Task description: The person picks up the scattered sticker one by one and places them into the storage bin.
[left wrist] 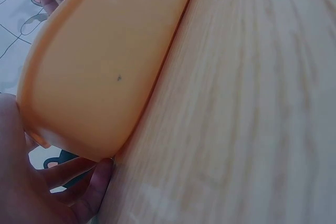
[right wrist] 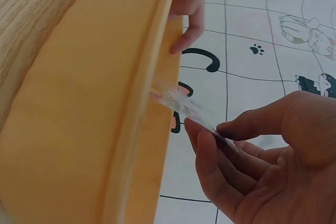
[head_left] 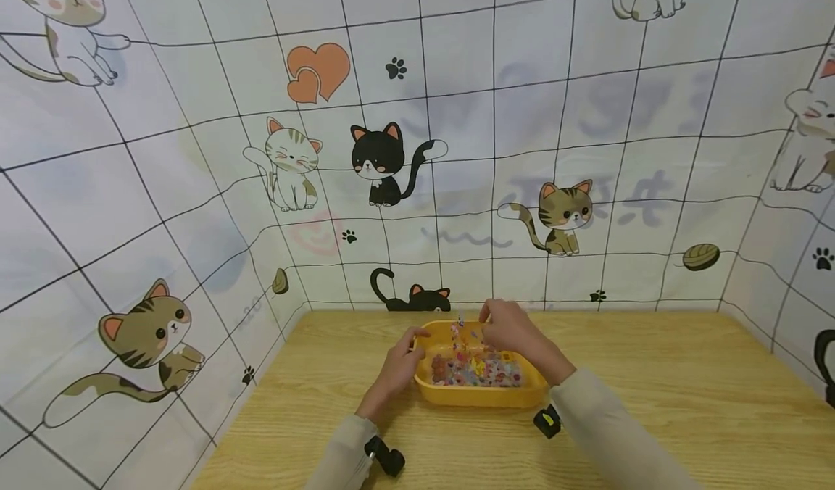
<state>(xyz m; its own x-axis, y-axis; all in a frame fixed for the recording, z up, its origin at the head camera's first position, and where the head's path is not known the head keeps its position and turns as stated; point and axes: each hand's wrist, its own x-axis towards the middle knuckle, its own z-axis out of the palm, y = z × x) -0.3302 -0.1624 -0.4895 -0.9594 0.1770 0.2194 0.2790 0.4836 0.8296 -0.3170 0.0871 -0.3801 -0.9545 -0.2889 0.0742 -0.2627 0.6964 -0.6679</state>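
A yellow plastic basin (head_left: 479, 398) rests on the table, with many small multicoloured pieces (head_left: 479, 374) spread over its bottom. At the basin's left end, my left hand (head_left: 396, 367) grips the rim and end wall; the left wrist view shows its fingers and thumb (left wrist: 100, 184) at that corner. Over the basin's far right side is my right hand (head_left: 512, 330). Between thumb and fingers it pinches a thin clear strip (right wrist: 181, 106), blurred in the right wrist view, that reaches over the rim. Small coloured bits (head_left: 459, 334) show along it in the head view; its exact kind cannot be told.
The light wood table (head_left: 652, 388) extends on both sides of the basin. White cloth walls (head_left: 470, 185) with black grid lines and printed cats stand behind and at the sides. A dark curved object (head_left: 825, 359) shows at the right edge.
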